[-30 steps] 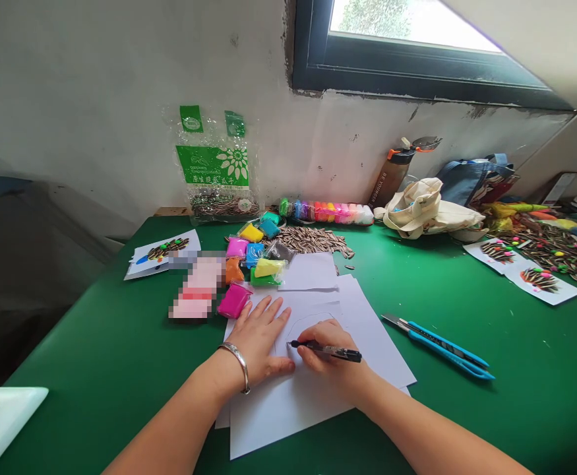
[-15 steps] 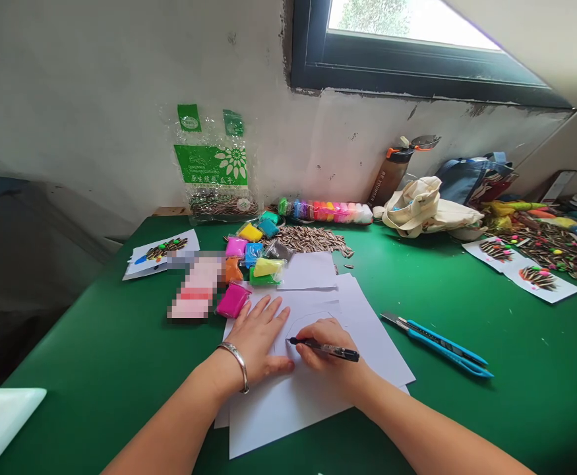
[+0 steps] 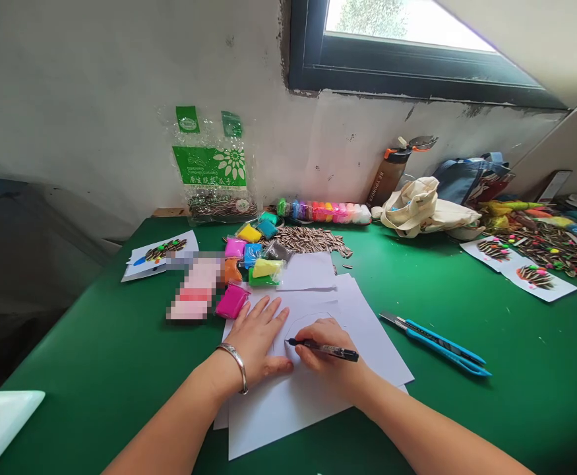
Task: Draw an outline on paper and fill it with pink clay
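My left hand (image 3: pixel 258 340) lies flat with fingers spread on white paper (image 3: pixel 288 412), a silver bangle on its wrist. In my right hand (image 3: pixel 330 346) is a black pen (image 3: pixel 335 350), its tip on the sheet close to my left thumb. A thin curved line runs over the paper above the pen; my right hand hides part of it. Beyond my left fingertips lies a magenta clay packet (image 3: pixel 233 301), among several other coloured packets. A smaller white paper piece (image 3: pixel 306 270) rests at the top of the sheets.
A blue utility knife (image 3: pixel 436 344), blade showing, lies right of the paper. Behind are a sunflower seed pile (image 3: pixel 312 241), a seed bag (image 3: pixel 213 171), a row of coloured clay (image 3: pixel 325 211), a bottle (image 3: pixel 390 175) and a cloth bag (image 3: pixel 417 208). Decorated cards (image 3: pixel 540 280) lie at right.
The whole view has shifted very slightly. Both hands and the pen keep nearly the same place on the paper.
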The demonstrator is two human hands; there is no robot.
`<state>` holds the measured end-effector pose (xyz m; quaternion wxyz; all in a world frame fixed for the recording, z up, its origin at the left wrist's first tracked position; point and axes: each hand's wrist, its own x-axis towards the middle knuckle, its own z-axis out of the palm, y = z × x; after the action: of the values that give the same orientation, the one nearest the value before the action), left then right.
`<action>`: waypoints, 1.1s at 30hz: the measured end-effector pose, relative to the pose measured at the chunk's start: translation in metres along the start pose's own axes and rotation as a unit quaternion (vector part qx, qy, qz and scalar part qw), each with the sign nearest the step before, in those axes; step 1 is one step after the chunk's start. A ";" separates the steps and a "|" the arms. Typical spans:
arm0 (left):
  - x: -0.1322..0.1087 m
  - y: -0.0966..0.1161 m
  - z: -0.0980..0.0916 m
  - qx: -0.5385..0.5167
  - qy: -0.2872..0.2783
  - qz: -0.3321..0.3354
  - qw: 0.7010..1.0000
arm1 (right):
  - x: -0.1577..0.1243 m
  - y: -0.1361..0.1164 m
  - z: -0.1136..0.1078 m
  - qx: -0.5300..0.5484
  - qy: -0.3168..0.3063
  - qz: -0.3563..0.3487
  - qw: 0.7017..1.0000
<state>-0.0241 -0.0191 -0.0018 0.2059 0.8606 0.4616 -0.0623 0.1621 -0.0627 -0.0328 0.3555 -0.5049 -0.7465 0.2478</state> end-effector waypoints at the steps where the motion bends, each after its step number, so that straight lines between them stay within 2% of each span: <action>1: 0.000 0.000 0.000 0.001 -0.001 -0.001 1.000 | 0.000 0.000 0.001 0.002 -0.002 -0.001 1.000; 5: 0.000 0.002 -0.002 0.001 -0.010 -0.007 1.000 | -0.001 0.003 -0.002 0.013 0.041 0.027 0.999; 9: 0.000 0.002 -0.002 -0.005 -0.014 -0.011 1.000 | 0.002 0.011 -0.018 0.085 0.108 0.131 0.982; 12: 0.000 0.001 -0.002 -0.003 -0.012 -0.009 1.000 | 0.004 0.018 -0.031 0.140 0.151 0.173 0.963; 14: 0.000 0.001 -0.001 -0.001 -0.010 -0.009 1.000 | 0.003 0.019 -0.033 0.152 0.139 0.175 0.963; 19: 0.000 0.001 -0.001 0.000 -0.009 -0.007 1.000 | 0.000 0.008 -0.022 0.128 0.030 0.122 0.984; 21: 0.001 0.001 0.000 0.002 -0.008 -0.006 1.000 | 0.000 0.005 -0.016 0.100 0.006 0.102 0.990; 33: 0.000 0.002 -0.002 -0.003 -0.010 -0.008 1.000 | 0.002 0.007 -0.012 0.023 -0.021 0.084 0.996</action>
<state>-0.0226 -0.0193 0.0002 0.2124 0.8558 0.4663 -0.0712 0.1747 -0.0582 -0.0297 0.3297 -0.5521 -0.7027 0.3045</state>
